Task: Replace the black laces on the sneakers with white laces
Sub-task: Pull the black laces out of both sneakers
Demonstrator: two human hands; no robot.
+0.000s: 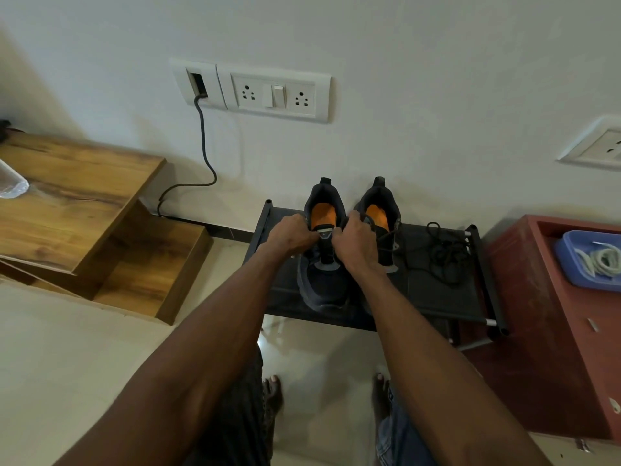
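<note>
2 hands, your left hand (291, 234) and right hand (353, 242), pinch the left sneaker's (324, 260) collar, toe at 6 o'clock, white laces (601, 260) at 3 o'clock.

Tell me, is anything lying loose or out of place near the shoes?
Yes. A black lace lies in a tangled heap on the rack, right of the sneakers, already pulled out. The white laces sit in a blue tray.

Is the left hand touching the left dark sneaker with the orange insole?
Touching. The head view shows the left hand with its fingers curled on the tongue area of the left dark sneaker with the orange insole, with no gap visible between them.
</note>
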